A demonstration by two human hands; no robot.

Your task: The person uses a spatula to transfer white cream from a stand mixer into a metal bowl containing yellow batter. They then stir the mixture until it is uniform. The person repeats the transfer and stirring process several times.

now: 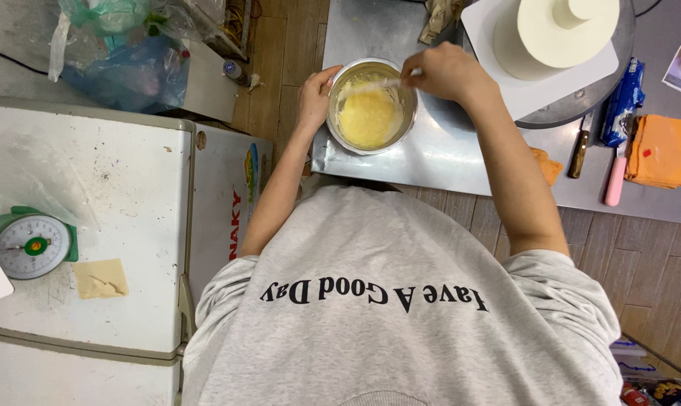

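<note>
Looking down from the head camera: the left hand (316,94) clasps the rim of a steel bowl (371,106) of yellow batter at upper centre of the frame, on a metal table (446,150) — the right hand (446,73) pinches a pale stirring tool (370,85) inside it.

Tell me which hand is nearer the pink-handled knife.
Right. The right hand holds a stirring tool over the metal bowl, on the side toward the pink-handled knife. The left hand grips the bowl's far rim, farther away.
</note>
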